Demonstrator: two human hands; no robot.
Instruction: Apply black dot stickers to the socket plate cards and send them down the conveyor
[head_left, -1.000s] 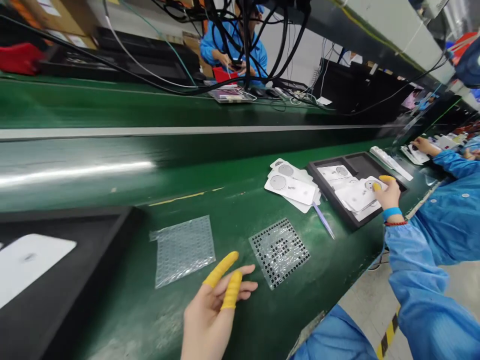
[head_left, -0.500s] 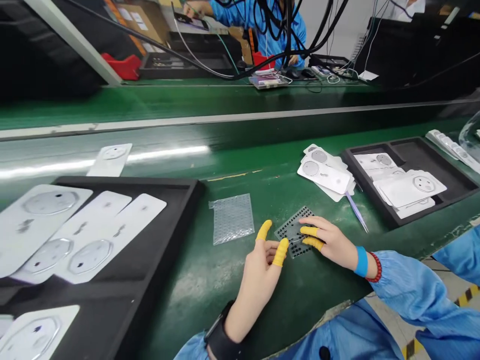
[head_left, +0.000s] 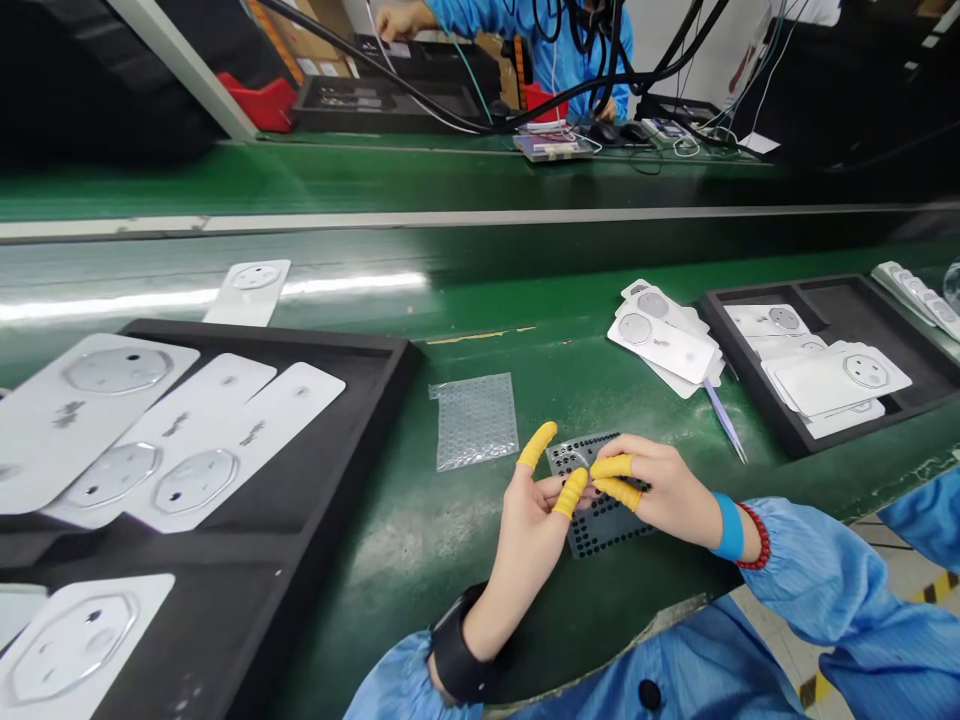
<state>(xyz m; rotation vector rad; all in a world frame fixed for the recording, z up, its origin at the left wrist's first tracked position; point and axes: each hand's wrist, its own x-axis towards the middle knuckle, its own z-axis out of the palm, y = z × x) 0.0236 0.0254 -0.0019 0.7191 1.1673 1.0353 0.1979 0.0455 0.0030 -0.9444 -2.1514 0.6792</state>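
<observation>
1. Dotted film sheet [head_left: 606, 532]: clear film carrying rows of small black dots, lying flat on the green conveyor bench [head_left: 390, 560] directly beneath both hands, with its upper part hidden by the fingers.
2. Right hand [head_left: 664, 490]: fingers curled, its yellow finger cots [head_left: 611, 467] close together at the sheet. Whether a small item sits between them cannot be told. A blue wristband [head_left: 729, 527] and red bead bracelet [head_left: 757, 537] show at the wrist.
3. Left hand [head_left: 529, 530]: half open, its two capped digits parted and touching nothing visible except near the right hand's fingertips. A black wrist strap [head_left: 457, 645] sits above the blue sleeve.
4. Bubble film square [head_left: 476, 422]: just left of the hands, lying flat on the bench.
5. Black foam tray [head_left: 330, 440]: at left, holding white cards with octagonal clear windows [head_left: 195, 440].
6. Right side: loose white card stack [head_left: 664, 335], lilac stylus [head_left: 724, 420], and a second black tray [head_left: 750, 330] holding more cards.
7. Far side: a co-worker in a blue smock [head_left: 540, 40] stands beyond the belt, behind hanging black cables [head_left: 607, 60].
</observation>
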